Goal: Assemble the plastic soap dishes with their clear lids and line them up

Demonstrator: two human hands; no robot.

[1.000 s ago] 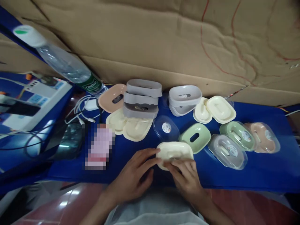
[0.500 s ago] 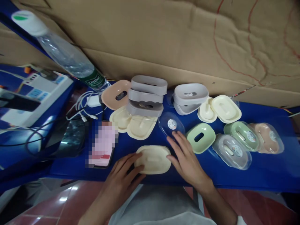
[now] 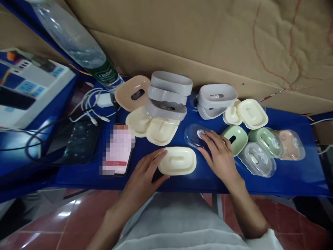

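Observation:
A cream oval plastic dish (image 3: 179, 160) with a raised ridge lies on the blue table in front of me. My left hand (image 3: 149, 170) is at its left end, thumb and fingers apart, fingertips touching the rim. My right hand (image 3: 220, 152) reaches over the right side of a clear oval lid (image 3: 192, 135) with a round sticker, its fingers spread and the fingertips on the lid. Partly behind that hand sits a green oval dish (image 3: 239, 139) with a slot. Under a stack of grey oval dishes (image 3: 166, 110) are two more cream dishes (image 3: 160, 133).
To the left lie a phone (image 3: 117, 149), a white charger with cable (image 3: 104, 100), a water bottle (image 3: 104, 71) and a power strip (image 3: 49, 92). On the right are lidded grey (image 3: 256, 158), green (image 3: 265, 139) and peach (image 3: 287, 144) dishes. Cardboard (image 3: 195, 38) stands behind.
My right hand has moved from beside the cream dish onto the clear lid. My left fingers have drawn back to the dish's left edge. The view has shifted slightly.

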